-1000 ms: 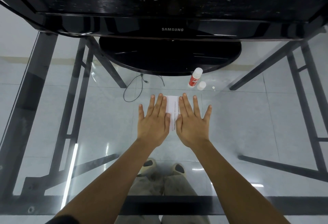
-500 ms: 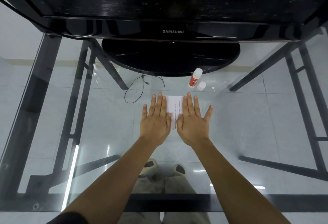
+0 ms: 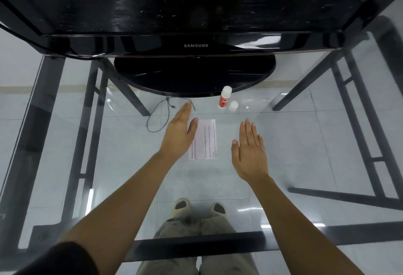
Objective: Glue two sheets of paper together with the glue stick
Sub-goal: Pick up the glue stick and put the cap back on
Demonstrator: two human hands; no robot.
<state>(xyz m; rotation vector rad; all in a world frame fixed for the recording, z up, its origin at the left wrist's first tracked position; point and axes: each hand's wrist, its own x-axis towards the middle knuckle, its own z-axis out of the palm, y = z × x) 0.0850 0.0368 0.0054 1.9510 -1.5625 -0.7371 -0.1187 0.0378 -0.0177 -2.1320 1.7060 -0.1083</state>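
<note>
A small white paper (image 3: 206,139) with lines of printed text lies flat on the glass table, between my two hands. My left hand (image 3: 180,133) is lifted at the paper's left edge, fingers straight, holding nothing and covering part of that edge. To the right of the paper my right hand (image 3: 249,150) hovers flat and empty, apart from the sheet. A white glue stick with a red label (image 3: 224,100) stands uncapped beyond the paper, and its white cap (image 3: 233,106) sits just to its right.
A black Samsung monitor (image 3: 196,44) on a round base (image 3: 194,76) fills the far side of the glass table (image 3: 305,144). A thin black cable (image 3: 157,120) loops left of the paper. Black table legs and my feet show through the glass.
Both hands were pressed flat on the paper, side by side. They have lifted and spread apart, left hand to the left and right hand to the right, uncovering the sheet.
</note>
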